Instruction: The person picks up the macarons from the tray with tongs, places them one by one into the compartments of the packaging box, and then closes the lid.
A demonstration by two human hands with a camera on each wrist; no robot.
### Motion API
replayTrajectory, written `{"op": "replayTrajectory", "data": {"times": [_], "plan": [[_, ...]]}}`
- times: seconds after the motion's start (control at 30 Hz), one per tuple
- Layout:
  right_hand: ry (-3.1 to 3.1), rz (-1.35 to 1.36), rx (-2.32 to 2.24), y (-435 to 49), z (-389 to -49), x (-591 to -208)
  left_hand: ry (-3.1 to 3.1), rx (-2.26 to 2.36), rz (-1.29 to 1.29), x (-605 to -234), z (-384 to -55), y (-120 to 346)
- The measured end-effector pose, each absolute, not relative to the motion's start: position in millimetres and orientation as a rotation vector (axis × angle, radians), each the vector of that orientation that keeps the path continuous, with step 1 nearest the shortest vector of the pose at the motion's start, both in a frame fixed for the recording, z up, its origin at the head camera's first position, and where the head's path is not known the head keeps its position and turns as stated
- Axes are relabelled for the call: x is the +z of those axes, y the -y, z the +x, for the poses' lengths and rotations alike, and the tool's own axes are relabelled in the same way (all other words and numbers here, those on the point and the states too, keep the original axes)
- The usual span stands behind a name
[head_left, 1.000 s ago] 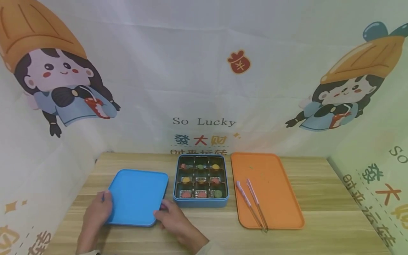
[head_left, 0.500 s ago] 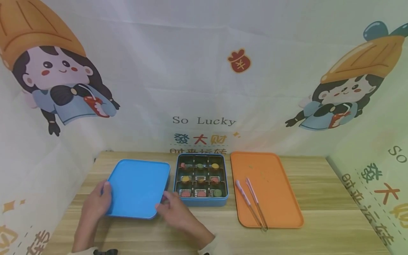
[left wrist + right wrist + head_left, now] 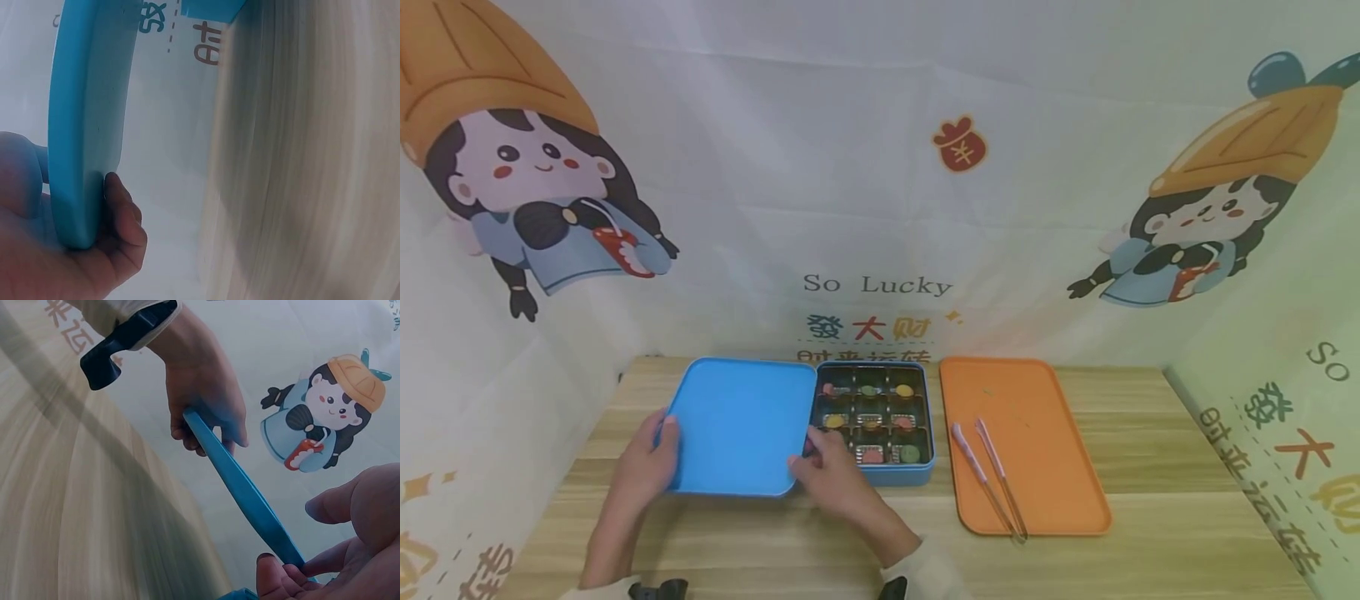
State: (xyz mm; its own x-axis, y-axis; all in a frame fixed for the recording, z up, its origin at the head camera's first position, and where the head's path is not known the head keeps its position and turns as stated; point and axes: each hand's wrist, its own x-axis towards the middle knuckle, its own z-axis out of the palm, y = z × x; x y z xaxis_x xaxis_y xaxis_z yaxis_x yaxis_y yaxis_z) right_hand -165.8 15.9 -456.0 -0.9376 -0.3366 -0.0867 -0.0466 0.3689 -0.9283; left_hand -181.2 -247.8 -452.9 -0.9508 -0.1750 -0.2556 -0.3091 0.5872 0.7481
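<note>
A blue square lid (image 3: 741,425) is held up off the table, its flat top facing up. My left hand (image 3: 647,462) grips its left edge, and the left wrist view shows the fingers (image 3: 128,222) curled under the rim. At the lid's right edge my right hand (image 3: 838,475) holds the near corner; in the right wrist view its fingertips (image 3: 275,575) are at the rim. Just right of the lid sits a blue box (image 3: 895,476) with a dark divided insert. Small pink, yellow and green pieces lie in its compartments; the lid and right hand hide some of its left side.
An orange tray (image 3: 1052,467) lies right of the box. Tongs (image 3: 1000,479) with light-coloured tips rest on it, their bent end over the near rim. The wood-grain table (image 3: 1180,500) ends at a printed cloth backdrop (image 3: 880,200).
Both hands have raised the lid and carried it away from me and to the right, up to the box's left side. The box, tray and tongs have stayed put.
</note>
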Motion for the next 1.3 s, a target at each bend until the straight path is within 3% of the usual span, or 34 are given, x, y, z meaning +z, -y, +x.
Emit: {"op": "replayTrajectory", "data": {"times": [0.67,1.3], "plan": [[-2.593,-0.213,-1.568,-39,-182,-460,-2.808,1.321,-0.243,-457,-184,224],[-2.527,-0.236,-1.668,-56,-189,-467,-2.877,1.445,-0.372,-455,-192,206]]}}
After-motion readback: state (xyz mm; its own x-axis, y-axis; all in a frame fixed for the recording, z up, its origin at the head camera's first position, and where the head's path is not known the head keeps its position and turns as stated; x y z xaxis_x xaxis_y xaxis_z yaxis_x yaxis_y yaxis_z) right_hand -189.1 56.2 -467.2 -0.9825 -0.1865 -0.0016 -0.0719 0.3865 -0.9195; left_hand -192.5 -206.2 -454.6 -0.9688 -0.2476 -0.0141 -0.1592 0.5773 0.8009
